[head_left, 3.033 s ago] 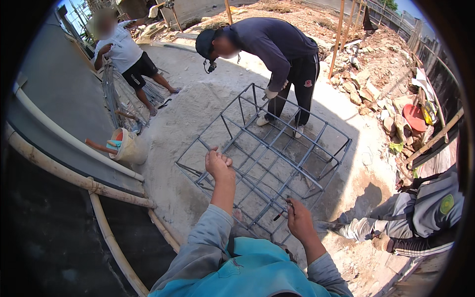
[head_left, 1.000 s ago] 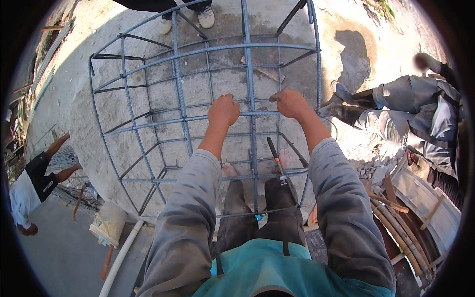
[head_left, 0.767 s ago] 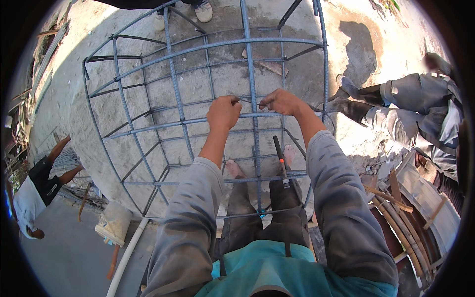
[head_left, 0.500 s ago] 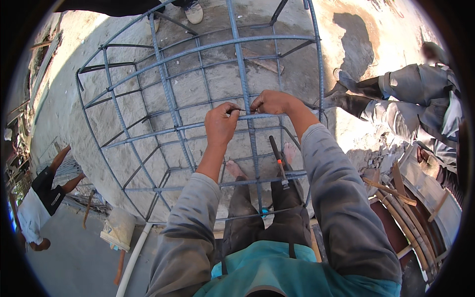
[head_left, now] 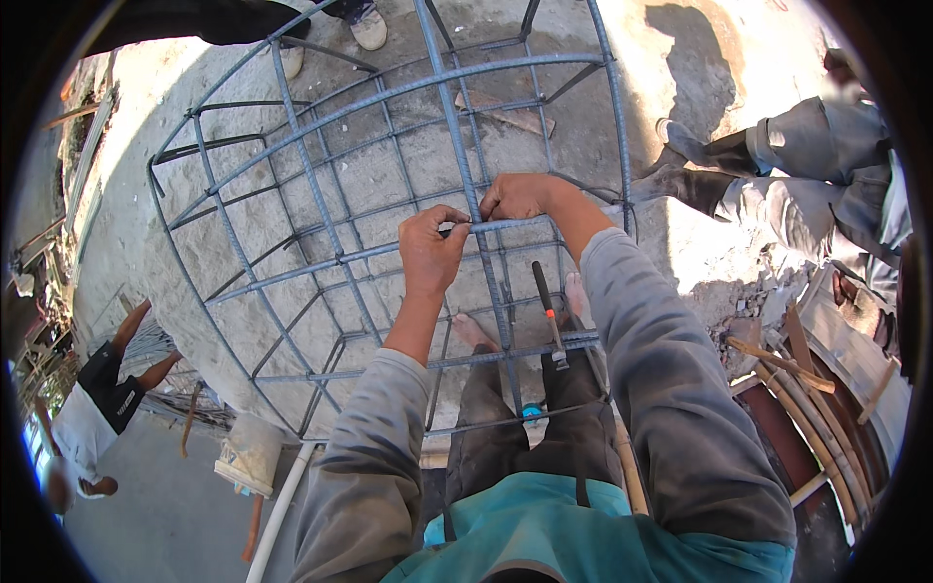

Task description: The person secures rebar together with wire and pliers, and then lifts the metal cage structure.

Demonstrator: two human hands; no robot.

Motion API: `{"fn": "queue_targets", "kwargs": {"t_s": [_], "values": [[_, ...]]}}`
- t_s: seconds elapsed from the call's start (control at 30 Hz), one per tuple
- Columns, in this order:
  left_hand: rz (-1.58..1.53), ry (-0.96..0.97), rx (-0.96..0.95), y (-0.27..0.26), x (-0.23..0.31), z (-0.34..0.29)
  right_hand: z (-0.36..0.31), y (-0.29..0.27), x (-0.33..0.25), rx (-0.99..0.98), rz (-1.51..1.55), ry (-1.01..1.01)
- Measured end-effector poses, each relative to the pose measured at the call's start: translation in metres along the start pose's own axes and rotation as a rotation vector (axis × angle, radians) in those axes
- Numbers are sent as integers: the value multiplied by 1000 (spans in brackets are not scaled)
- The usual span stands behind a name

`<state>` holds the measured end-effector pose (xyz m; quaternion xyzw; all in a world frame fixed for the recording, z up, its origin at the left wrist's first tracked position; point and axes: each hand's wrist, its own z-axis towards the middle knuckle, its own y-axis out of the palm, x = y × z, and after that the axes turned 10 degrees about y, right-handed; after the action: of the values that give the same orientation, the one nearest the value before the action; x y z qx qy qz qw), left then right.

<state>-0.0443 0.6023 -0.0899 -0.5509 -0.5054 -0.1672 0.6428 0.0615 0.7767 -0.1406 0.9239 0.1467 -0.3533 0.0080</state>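
A cage of ridged steel rebar (head_left: 321, 185) stands in front of me, both my hands at one crossing of its bars. On the crossing's left side my left hand (head_left: 431, 251) is closed in a pinch, seemingly on a thin dark wire whose length is mostly hidden by the fingers. My right hand (head_left: 520, 198) curls its fingers against the long bar right at the crossing; what they grip is hidden. Below the hands, a tool with a dark handle, orange band and metal end (head_left: 548, 313) leans by a lower crossbar, near my bare feet (head_left: 473, 330).
A person's legs in grey trousers (head_left: 777, 194) are at the right, and a shoe (head_left: 369, 29) shows beyond the cage. Curved wooden pieces (head_left: 812, 437) lie lower right. At lower left are a bucket (head_left: 251, 452), a white pipe (head_left: 282, 510) and a person in black shorts (head_left: 115, 398).
The view has shifted slightly, so the cage sits a little differently. Both hands stay at the same crossing; the wire end seen earlier between them no longer shows clearly.
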Motion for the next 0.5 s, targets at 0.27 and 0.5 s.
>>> {"fn": "queue_targets", "kwargs": {"t_s": [0.27,0.5], "values": [[-27,144,136,12,1,-6,-2,4,1,139,-75,-69],[11,208,138,11,0,-6,-55,16,-35,565,-449,66]]}}
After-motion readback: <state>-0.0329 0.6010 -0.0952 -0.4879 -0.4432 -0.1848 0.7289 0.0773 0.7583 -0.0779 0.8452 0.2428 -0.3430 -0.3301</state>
